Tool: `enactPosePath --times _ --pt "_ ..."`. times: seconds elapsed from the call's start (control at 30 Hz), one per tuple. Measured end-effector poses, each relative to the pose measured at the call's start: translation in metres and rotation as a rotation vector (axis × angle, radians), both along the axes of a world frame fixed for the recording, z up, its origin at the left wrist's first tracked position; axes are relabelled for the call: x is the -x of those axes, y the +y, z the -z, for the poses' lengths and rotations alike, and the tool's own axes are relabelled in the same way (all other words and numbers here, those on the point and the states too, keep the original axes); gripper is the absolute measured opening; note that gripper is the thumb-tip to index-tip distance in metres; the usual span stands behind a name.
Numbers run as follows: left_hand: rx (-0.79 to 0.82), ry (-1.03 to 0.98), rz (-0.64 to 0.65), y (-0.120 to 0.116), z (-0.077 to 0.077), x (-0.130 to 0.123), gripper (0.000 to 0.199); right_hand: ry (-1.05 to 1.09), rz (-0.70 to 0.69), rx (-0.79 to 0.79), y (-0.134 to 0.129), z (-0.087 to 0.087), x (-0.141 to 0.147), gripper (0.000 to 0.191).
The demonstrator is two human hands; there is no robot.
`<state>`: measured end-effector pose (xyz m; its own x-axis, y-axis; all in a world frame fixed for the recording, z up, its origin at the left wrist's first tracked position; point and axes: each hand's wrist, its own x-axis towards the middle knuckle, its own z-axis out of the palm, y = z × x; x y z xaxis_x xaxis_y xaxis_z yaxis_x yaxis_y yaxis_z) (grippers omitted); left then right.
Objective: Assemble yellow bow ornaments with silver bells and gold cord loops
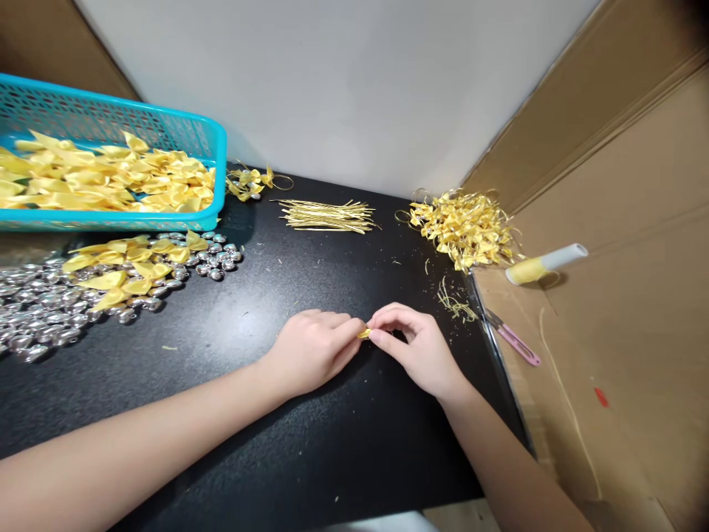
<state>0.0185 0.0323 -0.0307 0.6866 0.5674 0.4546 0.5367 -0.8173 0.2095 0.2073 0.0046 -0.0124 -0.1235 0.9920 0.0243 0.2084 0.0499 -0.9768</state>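
pinching a small yellow piece (pixel 364 334) between closed fingers (pixel 348 334), the left hand (pixel 313 349) and right hand (pixel 425 351) meet front-right of the blue basket (pixel 182 220). silver beads (pixel 41 314) lie before the basket.

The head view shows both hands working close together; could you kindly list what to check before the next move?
1. Left hand on the small shiny yellow piece: ok, touching it.
2. Right hand there too: ok, pinching at it.
3. Piece's full shape: cannot tell, mostly hidden.
4. Thin straight gold strips gathered: ok, lying together.
5. Fine gold clippings cleared: not ok, scattered on the black tabletop.
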Motion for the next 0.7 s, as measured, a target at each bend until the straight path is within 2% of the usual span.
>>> enactPosePath --times 0.07,0.13,0.23,0.33,0.5,0.6,0.7 --pt "0.019 -0.042 -0.006 0.001 -0.001 -0.001 0.025 0.028 0.005 -0.013 0.001 0.002 0.001 0.005" --pt "0.055 -0.167 -0.010 0.002 -0.003 -0.002 0.015 0.062 0.031 -0.044 0.001 0.003 0.002 0.005" --pt "0.185 -0.413 0.056 0.004 -0.005 -0.004 0.010 0.077 0.066 -0.106 0.000 0.004 0.004 0.007" --pt "0.308 -0.541 0.122 0.008 -0.004 -0.004 0.003 0.039 0.117 -0.173 -0.002 0.005 0.008 0.009" --pt "0.312 -0.524 0.192 0.015 -0.002 -0.002 0.006 0.175 0.205 -0.243 0.000 0.003 0.009 0.008" --pt "0.369 -0.421 0.191 0.018 -0.002 -0.001 0.010 0.249 0.285 -0.197 0.008 -0.004 0.005 0.007" --pt "0.459 -0.388 0.125 0.020 -0.001 -0.001 0.009 0.305 0.320 -0.103 0.017 -0.014 0.002 0.014"
